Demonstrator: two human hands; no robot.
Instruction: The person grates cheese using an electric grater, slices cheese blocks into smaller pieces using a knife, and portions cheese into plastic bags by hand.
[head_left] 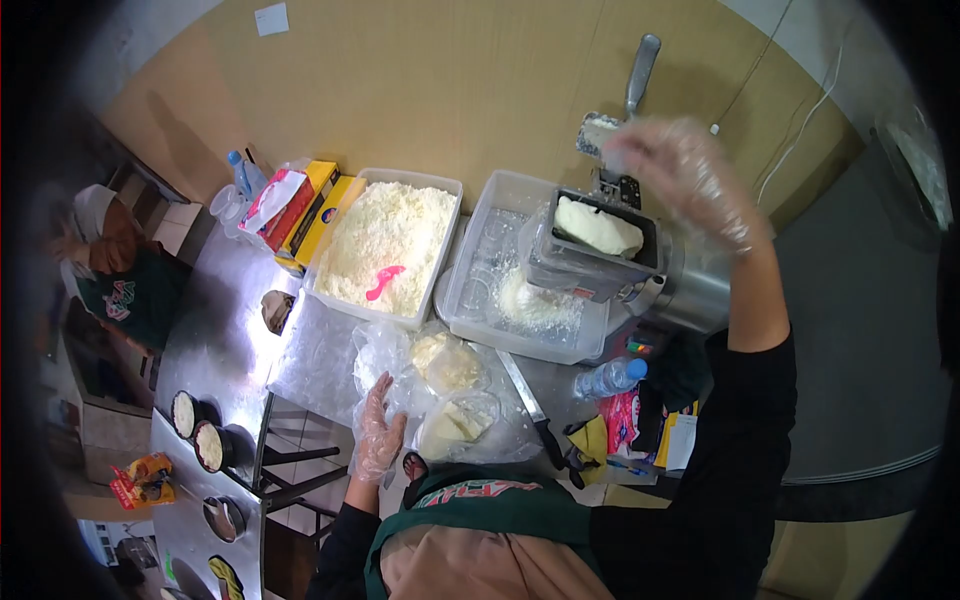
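Note:
My left hand (378, 435), in a clear plastic glove, is held at the table's near edge with its fingers stretched out, beside a crumpled plastic bag (378, 352). Bags of pale cheese (450, 365) lie just right of it. My right hand (690, 175), also gloved and blurred, is raised over the electric grater (575, 265), near its lifted press plate (597, 132) and upright lever handle (643, 70). What its fingers hold, if anything, is unclear. A white block of cheese (598, 228) sits in the grater's open hopper. Grated cheese (535, 305) is piled below in a plastic tub (480, 260).
Left of the tub stands a bin (318, 283) full of grated cheese with a pink scoop (384, 281). A knife (522, 388) and water bottle (610, 378) lie near me. Boxes (325, 210) stand at the back left. Another person (120, 290) is at far left.

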